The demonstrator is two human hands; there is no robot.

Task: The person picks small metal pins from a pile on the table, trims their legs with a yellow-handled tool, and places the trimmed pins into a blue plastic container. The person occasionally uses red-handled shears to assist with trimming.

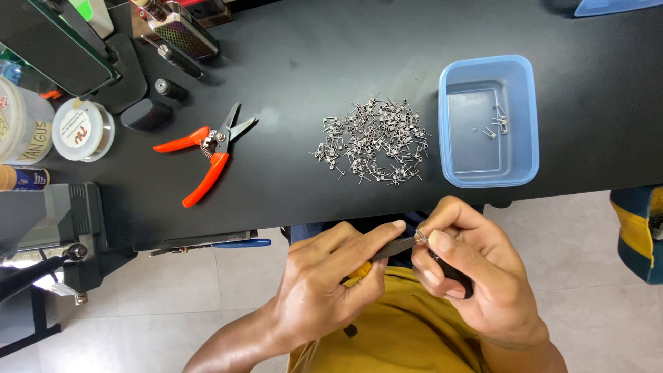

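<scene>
Coil [420, 237]: tiny wire coil held below the table's near edge, over the person's lap; mostly hidden by fingertips, its shape hard to make out.
Right hand [469, 266]: thumb and forefinger pressed together, pinching the coil; a dark tool handle [457, 276] runs through the palm, its working end hidden.
Left hand [324, 290]: closed around a slim dark tool [394, 247] with a yellow grip, forefinger laid along it; the tip meets the coil, though the contact itself is too small to tell.
Coil pile [371, 140]: loose heap of similar small coils on the table, beyond the hands; single pieces blur together.
Blue tub [525, 121]: just right of the pile, a few coils lying inside.
Orange cutters [207, 148]: left of the pile, lying with handles spread.
Black table [290, 62]: far edge cut off by the frame.
Wire spool [83, 129]: near the left edge, beside partly cropped containers and dark objects I cannot identify.
Yellow shirt [394, 331]: beneath the hands, cut off at the bottom.
</scene>
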